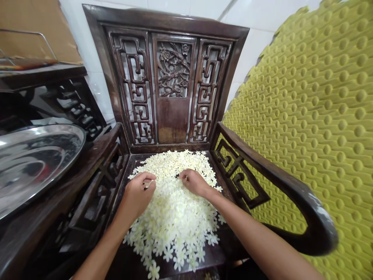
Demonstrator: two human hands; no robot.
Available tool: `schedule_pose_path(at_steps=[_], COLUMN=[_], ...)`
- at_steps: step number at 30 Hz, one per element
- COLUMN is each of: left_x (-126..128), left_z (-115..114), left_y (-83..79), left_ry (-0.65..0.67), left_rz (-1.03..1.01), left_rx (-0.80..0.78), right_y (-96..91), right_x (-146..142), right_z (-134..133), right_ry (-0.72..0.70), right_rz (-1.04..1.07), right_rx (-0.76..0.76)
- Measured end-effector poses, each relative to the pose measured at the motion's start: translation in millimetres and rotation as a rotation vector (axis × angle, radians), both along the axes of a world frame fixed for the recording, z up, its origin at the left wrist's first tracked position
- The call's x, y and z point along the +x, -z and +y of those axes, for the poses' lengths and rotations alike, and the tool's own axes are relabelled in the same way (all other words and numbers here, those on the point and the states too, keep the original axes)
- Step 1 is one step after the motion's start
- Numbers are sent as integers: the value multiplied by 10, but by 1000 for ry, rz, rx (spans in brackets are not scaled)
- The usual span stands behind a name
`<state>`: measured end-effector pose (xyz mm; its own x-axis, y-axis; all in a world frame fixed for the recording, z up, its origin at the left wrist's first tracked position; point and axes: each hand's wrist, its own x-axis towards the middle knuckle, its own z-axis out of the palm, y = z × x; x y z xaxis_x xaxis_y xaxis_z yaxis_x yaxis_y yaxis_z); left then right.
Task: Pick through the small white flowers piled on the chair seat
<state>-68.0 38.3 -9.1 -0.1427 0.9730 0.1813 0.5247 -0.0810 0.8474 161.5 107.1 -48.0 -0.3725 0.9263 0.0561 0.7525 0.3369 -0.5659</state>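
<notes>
A heap of small cream-white flowers [175, 217] covers the seat of a dark carved wooden armchair [173, 85]. My left hand [136, 194] rests on the left side of the heap, fingers curled in a pinch on a flower. My right hand [194, 182] lies on the heap's upper middle, fingers bent down into the flowers and closed among them. The two hands are close together, a small gap between them.
A large round steel tray [32, 159] lies on a dark wooden surface at the left. A yellow-green bumpy foam mat [317, 101] stands against the chair's right armrest [276, 171]. White tiled wall behind.
</notes>
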Motion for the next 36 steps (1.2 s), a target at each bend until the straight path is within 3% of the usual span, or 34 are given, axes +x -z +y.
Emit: schedule_pose_path(at_steps=[4, 10, 15, 23, 30, 36], left_x=[-56, -24, -55, -46, -32, -29], left_z=[-17, -17, -16, -38, -68, -111], left_y=[2, 0, -5, -14, -9, -19], left_ry=[75, 86, 83, 69, 96, 98], left_rz=[271, 385, 438, 509, 518, 496], left_rx=[74, 79, 62, -14, 16, 73], right_y=[110, 209, 299, 270, 360, 365], right_x=[-300, -590, -646, -763, -854, -740], right_z=[190, 373, 413, 421, 421, 429], right_ry=[-43, 1, 35, 69, 63, 67], right_rz=[-68, -231, -309, -310, -322, -218], right_rx=[-43, -155, -205, -187, -191, -193])
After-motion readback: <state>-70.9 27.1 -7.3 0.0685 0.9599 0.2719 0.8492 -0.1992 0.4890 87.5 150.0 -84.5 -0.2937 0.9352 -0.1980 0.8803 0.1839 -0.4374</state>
